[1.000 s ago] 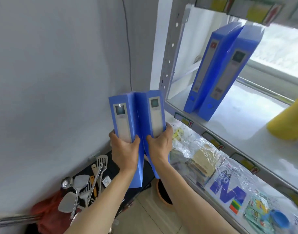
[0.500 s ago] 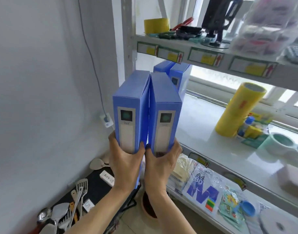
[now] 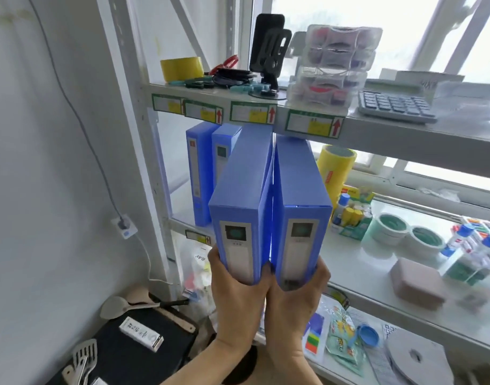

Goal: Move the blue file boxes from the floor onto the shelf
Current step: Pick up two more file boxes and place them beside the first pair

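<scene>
I hold two blue file boxes side by side, spines toward me. My left hand (image 3: 238, 301) grips the bottom of the left box (image 3: 244, 187). My right hand (image 3: 296, 298) grips the bottom of the right box (image 3: 296, 184). Their far ends reach under the upper shelf edge, over the white middle shelf (image 3: 363, 270). Two more blue file boxes (image 3: 202, 168) stand upright at the left end of that shelf, partly hidden behind the held pair.
On the middle shelf stand a yellow roll (image 3: 335, 170), tape rolls (image 3: 391, 227), glue bottles and a pink block (image 3: 416, 283). The upper shelf (image 3: 377, 129) carries yellow tape, a phone stand, clear cases and a calculator. Kitchen tools lie on a black box (image 3: 144, 354) below left.
Both hands have raised the two boxes from below shelf level and pushed their far ends in toward the middle shelf, beside the two standing boxes. My view has tilted upward.
</scene>
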